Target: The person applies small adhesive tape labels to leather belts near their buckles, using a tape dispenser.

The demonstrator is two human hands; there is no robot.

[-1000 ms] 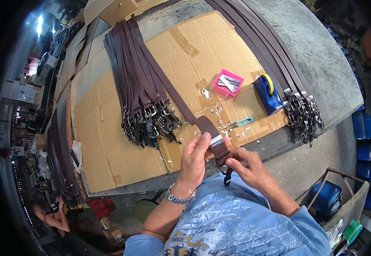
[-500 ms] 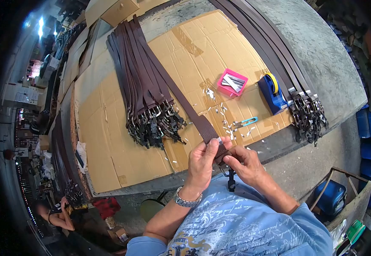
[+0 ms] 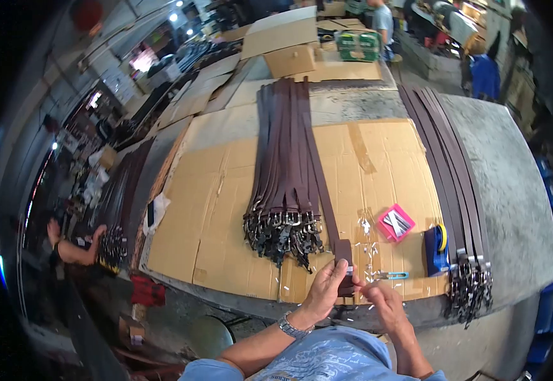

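Observation:
My left hand (image 3: pixel 324 291), with a metal watch on its wrist, is closed around the buckle end of a dark brown leather belt (image 3: pixel 343 249). A small white label (image 3: pixel 349 270) shows on the belt by the thumb. My right hand (image 3: pixel 385 306) is beside that end with its fingers curled together; I cannot tell what is pinched in them. From my left hand, the belt runs back along a bundle of brown belts (image 3: pixel 283 146), whose buckles face me. Blue-handled thread snips (image 3: pixel 394 275) and scattered white label bits lie just beyond my right hand.
A cardboard sheet (image 3: pixel 219 209) covers much of the table. On it stand a pink box (image 3: pixel 392 237) of white strips and a blue tape dispenser (image 3: pixel 433 251). More belts (image 3: pixel 441 146) lie along the right. A person's arm (image 3: pixel 78 253) reaches to belts at far left.
My view has tilted up, showing more of the room. My right hand has come away from the belt's buckle end to the right, while my left hand keeps its hold.

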